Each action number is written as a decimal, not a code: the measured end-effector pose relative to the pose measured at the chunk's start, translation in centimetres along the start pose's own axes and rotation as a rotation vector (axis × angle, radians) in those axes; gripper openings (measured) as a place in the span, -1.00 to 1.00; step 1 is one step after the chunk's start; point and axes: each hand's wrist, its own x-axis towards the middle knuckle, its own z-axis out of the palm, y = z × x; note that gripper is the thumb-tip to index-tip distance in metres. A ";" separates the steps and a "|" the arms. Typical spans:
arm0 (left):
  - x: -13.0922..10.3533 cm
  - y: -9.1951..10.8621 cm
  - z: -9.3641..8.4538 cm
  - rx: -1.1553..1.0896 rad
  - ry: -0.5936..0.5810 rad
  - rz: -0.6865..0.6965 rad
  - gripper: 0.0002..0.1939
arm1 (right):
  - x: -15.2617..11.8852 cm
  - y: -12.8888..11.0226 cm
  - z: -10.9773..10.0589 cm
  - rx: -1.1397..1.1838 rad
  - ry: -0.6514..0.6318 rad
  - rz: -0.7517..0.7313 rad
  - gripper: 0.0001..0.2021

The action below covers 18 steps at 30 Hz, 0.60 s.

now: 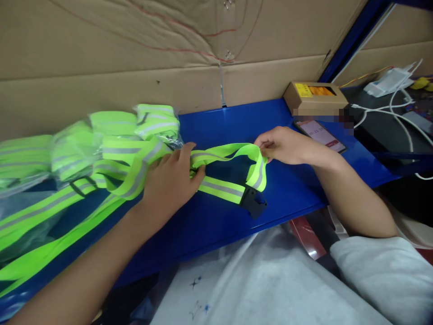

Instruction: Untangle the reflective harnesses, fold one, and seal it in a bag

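A neon-yellow reflective strap (221,189) with a grey stripe runs across the blue table. My right hand (282,145) pinches a loop of it, raised above the tabletop. Below that loop hangs the strap's black plastic buckle (253,203), near the table's front edge. My left hand (174,176) is closed over the strap farther left, thumb and fingers around the webbing; what lies under the palm is hidden. Beyond my left wrist more webbing trails to the left, with a black slider (77,188) on it.
Several folded neon straps in clear bags (72,149) line the back left of the blue table (216,131). At the back right are a cardboard box (314,97), a phone (320,134) and white cables (382,108). A cardboard-covered wall (111,88) stands behind.
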 end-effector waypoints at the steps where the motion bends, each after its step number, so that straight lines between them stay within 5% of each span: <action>1: 0.1 -0.1 0.0 0.002 -0.001 -0.003 -0.44 | 0.3 0.0 0.1 0.124 -0.030 0.005 -0.93; 9: 0.3 -0.1 -0.1 0.022 0.015 -0.001 -0.49 | 1.6 -0.6 0.9 0.835 -0.081 0.205 -0.81; 11: 0.2 0.0 -0.4 0.023 0.002 0.004 -0.51 | 1.6 -1.0 1.0 0.805 -0.008 0.191 -0.86; 18: 0.1 0.2 -1.1 0.025 -0.043 0.067 -0.53 | 0.1 -1.7 1.3 0.390 0.126 -0.036 -0.08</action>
